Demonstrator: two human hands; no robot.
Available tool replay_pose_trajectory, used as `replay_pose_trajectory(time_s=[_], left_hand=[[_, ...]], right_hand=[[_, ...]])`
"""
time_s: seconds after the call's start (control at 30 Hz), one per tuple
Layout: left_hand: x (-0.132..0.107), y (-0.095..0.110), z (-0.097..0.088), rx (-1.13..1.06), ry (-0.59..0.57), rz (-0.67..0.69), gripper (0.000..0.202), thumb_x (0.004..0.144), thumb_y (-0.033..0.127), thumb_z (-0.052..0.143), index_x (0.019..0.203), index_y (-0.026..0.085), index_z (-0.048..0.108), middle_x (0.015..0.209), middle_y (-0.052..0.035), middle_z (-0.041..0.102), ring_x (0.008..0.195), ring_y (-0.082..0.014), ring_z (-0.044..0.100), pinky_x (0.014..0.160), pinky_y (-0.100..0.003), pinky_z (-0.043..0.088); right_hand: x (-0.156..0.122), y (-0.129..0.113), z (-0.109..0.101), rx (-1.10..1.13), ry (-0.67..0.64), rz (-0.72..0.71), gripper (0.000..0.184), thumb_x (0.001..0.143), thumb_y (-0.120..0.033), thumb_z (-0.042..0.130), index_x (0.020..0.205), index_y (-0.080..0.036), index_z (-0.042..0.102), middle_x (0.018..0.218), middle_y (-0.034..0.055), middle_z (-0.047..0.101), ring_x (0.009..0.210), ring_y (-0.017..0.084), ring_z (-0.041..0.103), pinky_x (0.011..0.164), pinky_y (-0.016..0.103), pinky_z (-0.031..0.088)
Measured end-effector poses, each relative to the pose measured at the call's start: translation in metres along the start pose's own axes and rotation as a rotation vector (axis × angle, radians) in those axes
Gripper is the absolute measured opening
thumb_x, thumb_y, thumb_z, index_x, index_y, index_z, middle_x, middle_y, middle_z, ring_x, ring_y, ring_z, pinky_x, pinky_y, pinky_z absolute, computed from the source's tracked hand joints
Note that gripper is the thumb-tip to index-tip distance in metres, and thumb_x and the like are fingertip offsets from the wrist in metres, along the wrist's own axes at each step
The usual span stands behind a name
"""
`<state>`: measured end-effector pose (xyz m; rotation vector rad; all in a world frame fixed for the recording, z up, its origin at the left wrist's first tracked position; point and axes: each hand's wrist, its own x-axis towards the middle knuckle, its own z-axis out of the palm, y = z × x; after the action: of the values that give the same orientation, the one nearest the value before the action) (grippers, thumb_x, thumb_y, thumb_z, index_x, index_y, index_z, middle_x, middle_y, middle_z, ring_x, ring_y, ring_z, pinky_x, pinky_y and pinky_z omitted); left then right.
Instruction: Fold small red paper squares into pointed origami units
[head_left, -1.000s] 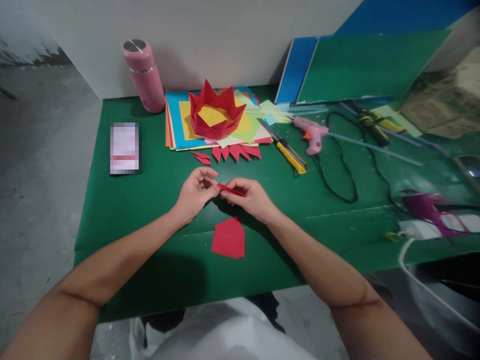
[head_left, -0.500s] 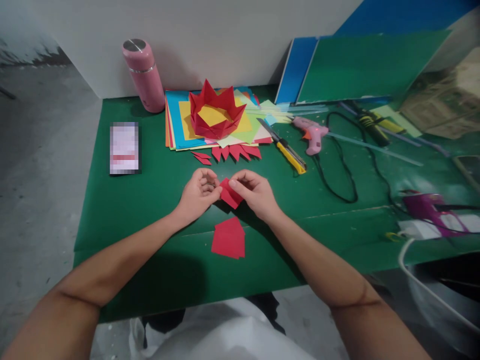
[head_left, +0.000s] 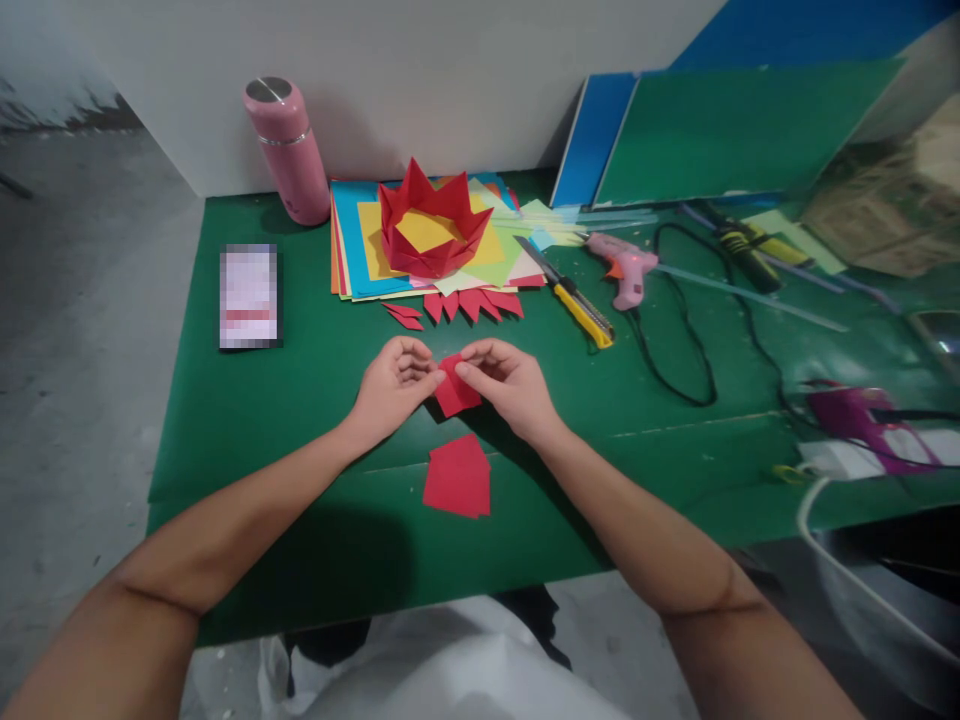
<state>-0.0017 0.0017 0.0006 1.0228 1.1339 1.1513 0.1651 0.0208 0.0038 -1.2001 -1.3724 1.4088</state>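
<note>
A small red paper square is held just above the green table between my two hands. My left hand pinches its left edge between thumb and fingers. At its upper right, my right hand grips it with the thumb on top. Below them lies a small stack of red paper squares, slightly fanned. Beyond my hands sit several folded red paper pieces in a row. A folded red paper ring with pointed tips rests on a pile of coloured paper.
A yellow utility knife and a pink glue gun with its black cord lie to the right. A pink bottle stands at the back left, above a blurred-out item. A purple power strip is at the far right.
The red paper square between my hands has turned slightly and its lower corner has shifted left. Both hands have barely moved.
</note>
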Motion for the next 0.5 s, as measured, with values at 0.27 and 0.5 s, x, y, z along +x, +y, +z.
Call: replay_pose_trajectory(time_s=[0.27, 0.5], left_hand=[[0.0004, -0.0004, -0.0010, 0.023, 0.006, 0.005, 0.029, 0.068, 0.019, 0.074, 0.085, 0.017, 0.051, 0.075, 0.0012, 0.061, 0.067, -0.0090, 0.059, 0.065, -0.022, 0.049], [0.0012, -0.0023, -0.0023, 0.060, -0.011, 0.063, 0.018, 0.069, 0.026, 0.073, 0.078, 0.017, 0.061, 0.072, 0.0010, 0.062, 0.065, -0.0086, 0.057, 0.062, -0.021, 0.048]], right_hand=[[-0.0012, -0.0012, 0.0004, -0.042, 0.010, -0.025, 0.025, 0.071, -0.041, 0.072, 0.080, -0.021, 0.061, 0.073, 0.0002, 0.063, 0.065, 0.012, 0.056, 0.063, 0.027, 0.048], [-0.0043, -0.0010, 0.0027, -0.112, 0.009, -0.169, 0.014, 0.076, -0.033, 0.069, 0.084, -0.022, 0.064, 0.078, 0.0002, 0.063, 0.067, 0.012, 0.058, 0.062, 0.027, 0.048]])
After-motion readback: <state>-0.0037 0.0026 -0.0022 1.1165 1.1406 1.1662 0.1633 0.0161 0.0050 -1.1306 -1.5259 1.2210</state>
